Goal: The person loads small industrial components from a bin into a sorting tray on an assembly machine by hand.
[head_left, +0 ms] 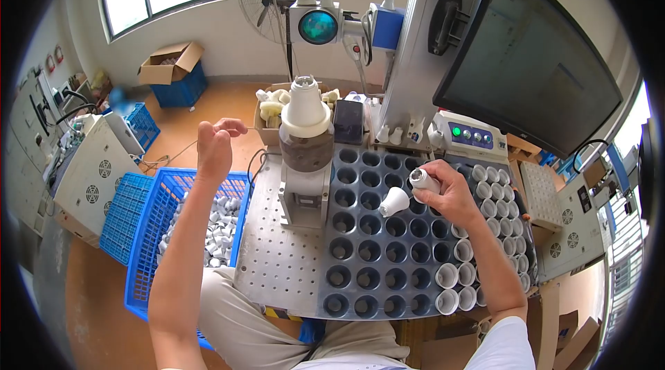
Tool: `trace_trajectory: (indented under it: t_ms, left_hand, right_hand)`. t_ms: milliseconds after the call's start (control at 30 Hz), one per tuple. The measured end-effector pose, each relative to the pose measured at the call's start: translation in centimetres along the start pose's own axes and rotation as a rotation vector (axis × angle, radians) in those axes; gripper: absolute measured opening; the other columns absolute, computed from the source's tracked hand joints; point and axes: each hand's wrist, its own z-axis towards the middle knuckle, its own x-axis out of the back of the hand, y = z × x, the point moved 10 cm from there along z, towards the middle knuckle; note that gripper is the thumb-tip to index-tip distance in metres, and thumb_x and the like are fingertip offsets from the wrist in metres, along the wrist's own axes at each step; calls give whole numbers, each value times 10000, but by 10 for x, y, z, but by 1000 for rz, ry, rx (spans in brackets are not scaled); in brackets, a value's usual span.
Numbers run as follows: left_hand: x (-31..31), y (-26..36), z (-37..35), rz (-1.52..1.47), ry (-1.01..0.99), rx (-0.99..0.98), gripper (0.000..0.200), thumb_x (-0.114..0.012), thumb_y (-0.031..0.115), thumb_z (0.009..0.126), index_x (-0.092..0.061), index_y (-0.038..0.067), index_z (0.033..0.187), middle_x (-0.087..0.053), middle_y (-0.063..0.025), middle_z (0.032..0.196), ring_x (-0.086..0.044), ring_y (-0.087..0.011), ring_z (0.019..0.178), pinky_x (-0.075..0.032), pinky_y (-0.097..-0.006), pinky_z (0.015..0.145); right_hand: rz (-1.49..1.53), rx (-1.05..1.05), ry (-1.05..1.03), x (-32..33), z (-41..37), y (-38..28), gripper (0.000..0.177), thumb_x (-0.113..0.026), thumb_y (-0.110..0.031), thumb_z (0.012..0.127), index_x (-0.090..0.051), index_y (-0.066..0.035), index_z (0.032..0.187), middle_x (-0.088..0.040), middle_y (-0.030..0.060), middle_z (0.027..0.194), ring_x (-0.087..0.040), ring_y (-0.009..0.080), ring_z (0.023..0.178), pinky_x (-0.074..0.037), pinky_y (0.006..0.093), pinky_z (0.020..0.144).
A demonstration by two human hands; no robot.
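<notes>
My right hand (454,193) is closed around a white tapered plastic housing (420,179), its narrow end pointing up and left, above the tray of round holes. Just left of it, a second white housing (395,201) lies tilted on the tray (382,265). My left hand (216,147) is raised left of the machine head, fingers pinched together. A thin sliver shows at its fingertips, too small to name. Near that hand, another white housing (306,103) stands upright on the fixture (305,176), narrow end up.
White cups (447,275) fill the tray's right side. A blue basket (142,259) of small grey-white parts (220,224) stands at left. Behind are a laser head (318,26), a control box (471,136) with lit buttons and a monitor (533,58).
</notes>
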Motion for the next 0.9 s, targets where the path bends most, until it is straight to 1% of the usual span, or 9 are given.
trace_trajectory:
  t_ms: [33,67,167,300,467,567,667,867,900]
  left_hand:
    - [-6,14,9,-26,15,3,146,-342,46,853,-205,95,847,-621,-181,914,-605,-246,883,-482,-390,831]
    - [-10,26,17,-40,28,13,130,-305,13,791,-204,78,841,-620,-188,919,-606,-249,879,-479,-395,856]
    - [-17,53,39,-39,62,-17,118,-301,11,777,-206,70,815,-625,-196,923,-606,-247,890,-476,-391,879]
    - [-32,78,56,-32,110,62,68,-296,21,747,-322,8,809,-637,-200,942,-606,-247,902,-459,-365,920]
    - [-49,93,68,-17,96,115,293,-301,45,720,-548,-85,811,-653,-194,937,-606,-236,925,-435,-339,961]
    - [-54,102,73,63,77,90,366,-301,42,708,-630,-105,774,-664,-185,891,-598,-233,954,-432,-347,967]
    - [-56,104,75,41,91,59,396,-298,35,702,-666,-107,747,-670,-180,847,-589,-236,978,-434,-352,965]
    - [-70,101,73,0,49,111,432,-264,63,748,-679,-56,778,-656,-146,961,-574,-210,1022,-372,-323,1029]
    - [-75,102,73,63,38,77,435,-260,71,757,-678,-45,777,-651,-140,973,-573,-198,989,-374,-315,1014]
  right_hand:
    - [28,-7,13,2,2,2,321,-706,-57,760,-591,-13,1057,-560,30,996,-565,124,922,-463,274,837]
    - [56,-13,18,2,3,3,333,-706,-59,762,-580,-14,1067,-570,27,990,-566,118,918,-464,275,837]
    - [123,-23,44,7,9,1,355,-703,-64,772,-553,-15,1090,-596,21,979,-570,104,912,-464,274,843]
    - [171,3,86,10,18,-13,346,-694,-68,788,-540,-6,1092,-609,34,988,-579,101,927,-461,268,868]
    - [226,93,114,11,32,-35,339,-696,-77,805,-539,-2,1095,-613,55,1007,-589,112,953,-464,271,899]
    - [261,121,107,9,40,-47,350,-707,-88,807,-539,-6,1104,-616,61,1015,-592,116,960,-464,275,908]
    - [274,150,113,6,47,-57,365,-722,-107,804,-541,-9,1106,-618,64,1021,-593,117,965,-463,269,908]
    - [347,220,145,-1,66,-80,373,-736,-141,801,-552,-13,1099,-631,71,1007,-603,122,953,-474,265,900]
    - [352,237,146,-2,70,-86,371,-734,-146,804,-554,-14,1099,-635,72,998,-606,124,948,-479,266,895]
